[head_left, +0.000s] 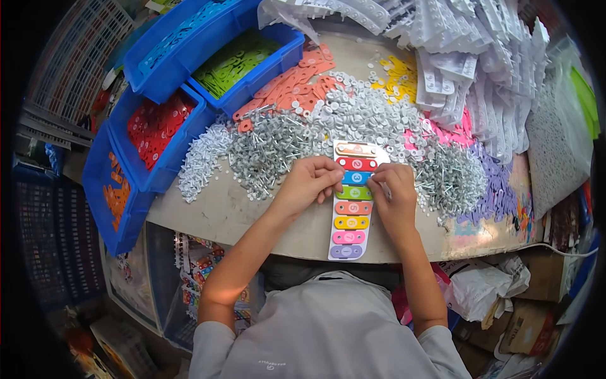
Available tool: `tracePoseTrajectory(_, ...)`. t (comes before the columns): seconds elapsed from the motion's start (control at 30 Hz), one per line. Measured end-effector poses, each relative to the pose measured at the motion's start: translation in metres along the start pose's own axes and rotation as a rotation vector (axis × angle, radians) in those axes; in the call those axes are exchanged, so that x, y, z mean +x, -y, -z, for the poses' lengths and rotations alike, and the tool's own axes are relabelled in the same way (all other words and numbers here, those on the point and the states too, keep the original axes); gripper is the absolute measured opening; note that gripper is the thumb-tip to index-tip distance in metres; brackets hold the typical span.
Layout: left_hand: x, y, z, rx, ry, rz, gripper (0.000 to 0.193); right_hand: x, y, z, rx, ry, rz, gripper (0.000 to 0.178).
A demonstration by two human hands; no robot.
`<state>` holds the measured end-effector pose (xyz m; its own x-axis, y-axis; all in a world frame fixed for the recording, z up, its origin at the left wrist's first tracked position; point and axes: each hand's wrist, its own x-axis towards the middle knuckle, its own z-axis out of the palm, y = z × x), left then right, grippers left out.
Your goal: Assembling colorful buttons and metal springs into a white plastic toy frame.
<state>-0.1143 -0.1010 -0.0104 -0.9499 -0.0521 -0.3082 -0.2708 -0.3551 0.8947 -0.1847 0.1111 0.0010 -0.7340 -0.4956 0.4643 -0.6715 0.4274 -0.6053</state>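
A toy xylophone (350, 230) with a white base and a column of coloured bars lies on the table, long side pointing toward me. My left hand (312, 180) rests at the left end of its blue bar (356, 177), thumb and fingers pinched together. At the right end of that bar my right hand (395, 188) is also closed in a pinch. Whatever small piece either hand holds is hidden by the fingers. White round caps sit on both ends of the red bar (356, 163). Farther down, the lower bars show small metallic dots at their ends.
Behind the xylophone are heaps of white caps (372, 117), metal pins (268, 151) and more pins (449, 177). Blue bins (205, 120) of coloured bars stand at the left. White plastic bases (442, 38) pile up at the back right, near purple bars (495, 189).
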Motion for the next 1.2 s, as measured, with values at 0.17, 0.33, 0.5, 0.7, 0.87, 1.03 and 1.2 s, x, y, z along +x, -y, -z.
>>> tracePoseTrajectory(0.17,-0.003,-0.009,-0.009,0.190,-0.077,0.023,0.036,0.007,0.006,0.012,-0.010,0.055,-0.191,0.023)
tracePoseTrajectory(0.33,0.010,-0.016,-0.002,0.313,-0.035,0.169,0.053,0.032,-0.008,0.027,0.101,0.405,-0.628,0.058)
tracePoseTrajectory(0.5,0.023,-0.013,0.008,0.287,0.083,0.308,0.057,0.043,-0.020,0.026,0.349,0.616,-0.815,0.073)
tracePoseTrajectory(0.7,0.026,-0.010,0.005,0.255,0.124,0.188,0.050,0.043,-0.023,0.021,0.430,0.659,-0.851,0.073)
tracePoseTrajectory(0.87,0.028,-0.003,0.002,0.158,0.127,0.102,0.042,0.042,-0.018,0.021,0.405,0.627,-0.813,0.063)
tracePoseTrajectory(1.03,0.026,0.003,0.004,0.209,0.093,0.070,0.044,0.034,-0.021,0.015,0.374,0.579,-0.758,0.061)
tracePoseTrajectory(1.2,-0.002,-0.006,0.001,0.714,-0.109,-0.115,0.049,0.015,-0.011,0.026,0.194,0.334,-0.589,0.057)
